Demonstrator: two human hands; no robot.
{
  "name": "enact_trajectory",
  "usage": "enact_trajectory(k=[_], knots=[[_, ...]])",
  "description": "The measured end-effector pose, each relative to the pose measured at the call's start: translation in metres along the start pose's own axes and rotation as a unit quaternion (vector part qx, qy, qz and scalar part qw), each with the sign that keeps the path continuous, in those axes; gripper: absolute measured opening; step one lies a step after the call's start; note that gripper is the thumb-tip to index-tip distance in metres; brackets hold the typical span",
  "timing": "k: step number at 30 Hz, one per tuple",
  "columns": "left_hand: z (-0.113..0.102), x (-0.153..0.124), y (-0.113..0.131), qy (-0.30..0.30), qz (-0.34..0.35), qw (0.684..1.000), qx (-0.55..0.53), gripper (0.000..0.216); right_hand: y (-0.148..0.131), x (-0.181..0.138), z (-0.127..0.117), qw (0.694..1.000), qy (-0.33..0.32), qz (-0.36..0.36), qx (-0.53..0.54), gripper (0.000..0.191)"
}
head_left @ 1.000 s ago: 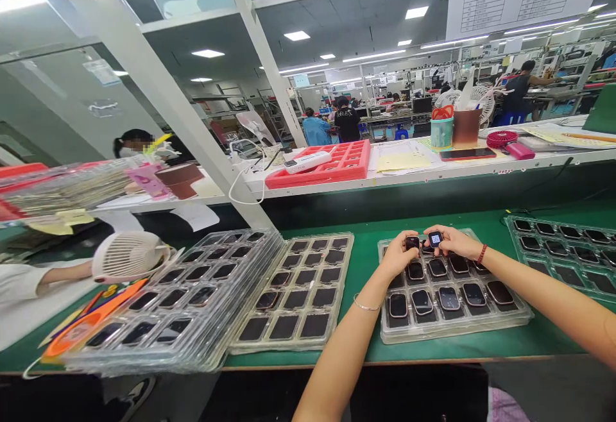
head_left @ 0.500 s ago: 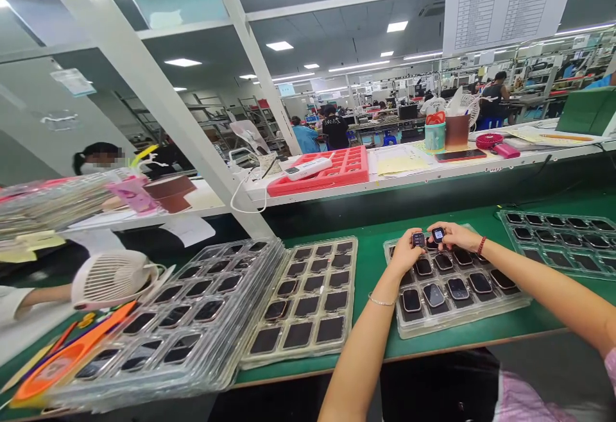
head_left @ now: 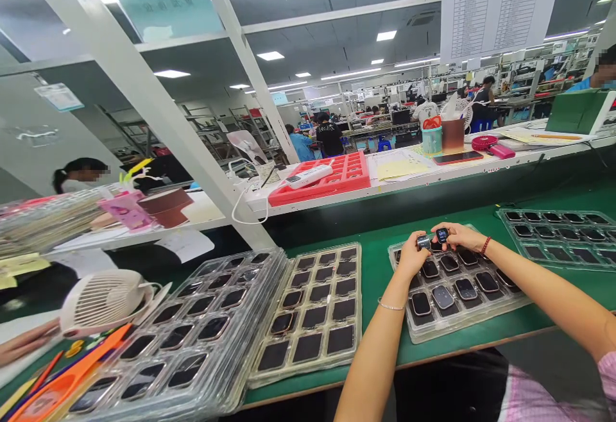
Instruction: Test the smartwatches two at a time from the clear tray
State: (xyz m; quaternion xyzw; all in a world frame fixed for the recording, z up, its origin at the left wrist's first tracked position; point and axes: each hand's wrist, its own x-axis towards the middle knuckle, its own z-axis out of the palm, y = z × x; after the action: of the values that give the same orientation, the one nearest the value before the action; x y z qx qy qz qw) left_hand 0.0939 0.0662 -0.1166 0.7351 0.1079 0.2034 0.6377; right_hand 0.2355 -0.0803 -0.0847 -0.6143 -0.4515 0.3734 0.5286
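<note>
My left hand (head_left: 412, 256) is closed on a smartwatch (head_left: 423, 242) whose face catches a pale glare. Close beside it, my right hand (head_left: 455, 236) grips another smartwatch (head_left: 441, 235) with its screen lit. Both watches are held just above the far side of a clear plastic tray (head_left: 423, 332). Several strapless watches lie face up in that tray, among them one with a greyish screen (head_left: 443, 296). My fingertips partly hide the tray's back row.
To the left lies a tray (head_left: 353, 281) with mostly dark square slots and a few watches. Beyond it stands a tall stack of watch trays (head_left: 192, 345). Another watch tray (head_left: 558, 236) lies at right. A white fan (head_left: 103, 300), orange scissors (head_left: 72, 377) and a co-worker's hand (head_left: 29, 342) are far left.
The left watch has tilted, and its screen now shows glare instead of dark icons. The right watch's display shows different content. The whole view has shifted slightly.
</note>
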Motion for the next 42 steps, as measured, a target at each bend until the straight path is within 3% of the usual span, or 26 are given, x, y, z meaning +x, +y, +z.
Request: enact_trajectory(k=[12, 23, 32, 42], knots=[[0.000, -0.006, 0.009, -0.010, -0.022, 1.000, 0.001, 0.043, 0.007, 0.001, -0.002, 0.999, -0.006, -0.010, 0.030, 0.050], [0.001, -0.012, 0.009, 0.011, -0.003, 1.000, -0.019, 0.056, 0.000, 0.001, 0.001, 1.000, -0.010, -0.004, -0.003, 0.055], [-0.002, -0.010, 0.013, 0.008, -0.040, 0.996, -0.077, 0.047, 0.008, 0.000, -0.005, 0.995, 0.009, 0.013, 0.095, 0.060], [-0.003, -0.009, 0.011, -0.007, -0.043, 0.996, -0.083, 0.054, 0.015, 0.005, -0.006, 0.998, 0.011, -0.019, 0.066, 0.055]])
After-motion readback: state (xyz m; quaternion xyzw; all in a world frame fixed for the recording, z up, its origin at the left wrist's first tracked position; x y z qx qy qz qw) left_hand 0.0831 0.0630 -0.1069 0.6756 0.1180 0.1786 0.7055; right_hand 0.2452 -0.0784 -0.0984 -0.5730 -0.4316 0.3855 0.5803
